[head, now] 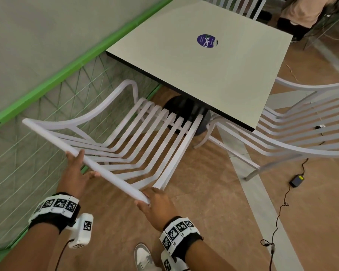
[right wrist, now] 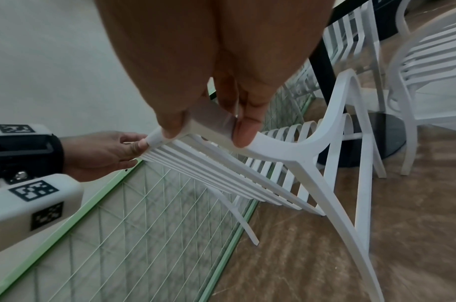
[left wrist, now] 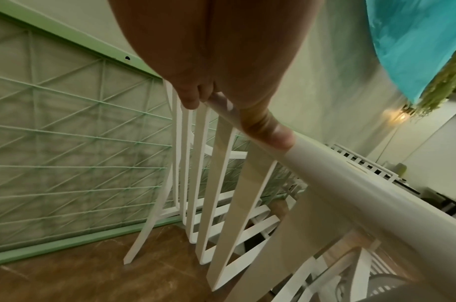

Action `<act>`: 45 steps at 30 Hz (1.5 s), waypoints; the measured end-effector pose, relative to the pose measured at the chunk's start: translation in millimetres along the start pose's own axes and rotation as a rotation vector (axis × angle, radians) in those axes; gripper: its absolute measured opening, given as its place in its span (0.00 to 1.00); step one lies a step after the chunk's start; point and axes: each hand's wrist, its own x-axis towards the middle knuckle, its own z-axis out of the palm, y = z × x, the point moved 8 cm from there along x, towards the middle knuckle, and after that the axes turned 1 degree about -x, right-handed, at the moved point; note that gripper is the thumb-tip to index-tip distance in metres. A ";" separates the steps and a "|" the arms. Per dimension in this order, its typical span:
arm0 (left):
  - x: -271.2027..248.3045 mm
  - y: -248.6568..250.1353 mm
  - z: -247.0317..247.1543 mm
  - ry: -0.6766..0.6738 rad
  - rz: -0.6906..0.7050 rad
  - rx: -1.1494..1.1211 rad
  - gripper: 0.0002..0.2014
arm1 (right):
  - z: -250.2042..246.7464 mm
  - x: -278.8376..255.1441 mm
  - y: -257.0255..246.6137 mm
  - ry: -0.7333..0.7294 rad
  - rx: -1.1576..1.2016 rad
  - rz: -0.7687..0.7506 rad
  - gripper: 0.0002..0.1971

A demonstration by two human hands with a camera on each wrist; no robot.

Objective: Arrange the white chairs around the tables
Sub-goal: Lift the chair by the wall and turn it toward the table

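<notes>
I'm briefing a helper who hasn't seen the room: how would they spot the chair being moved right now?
Find the square table by the green-framed wall. On its near side, against that wall, stands a white slatted chair. It alone has both hands on its top rail.

The front of the white chair [head: 125, 137] sat under the table [head: 204, 79], so its front legs were hidden in the head view. The tabletop also covered most of the black table base [head: 184, 108]. A second chair [head: 301, 124] was cut off by the right edge, and a third chair [head: 245, 6] by the top edge. Only part of a seated person [head: 301, 12] showed in the upper right corner. The fingers of the left hand [head: 74, 173] lay mostly behind the top rail [head: 82, 157]. In the left wrist view the palm [left wrist: 221, 51] filled the upper middle, and the far furniture [left wrist: 361, 163] was too small to make out.
</notes>
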 end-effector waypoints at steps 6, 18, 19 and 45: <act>2.0 3.6 -7.5 -0.001 0.072 0.039 0.24 | 3.0 -1.3 -3.9 -0.038 0.015 0.016 0.19; -9.3 25.5 17.8 -0.005 0.042 0.089 0.25 | -40.5 -11.3 17.5 0.021 0.004 -0.002 0.16; -8.2 24.5 13.4 -0.005 0.045 0.106 0.24 | -35.5 -10.1 14.9 0.023 0.006 0.002 0.16; 14.4 35.9 23.2 -0.177 0.462 0.372 0.20 | -35.2 -15.9 -15.9 0.228 -0.230 -0.060 0.20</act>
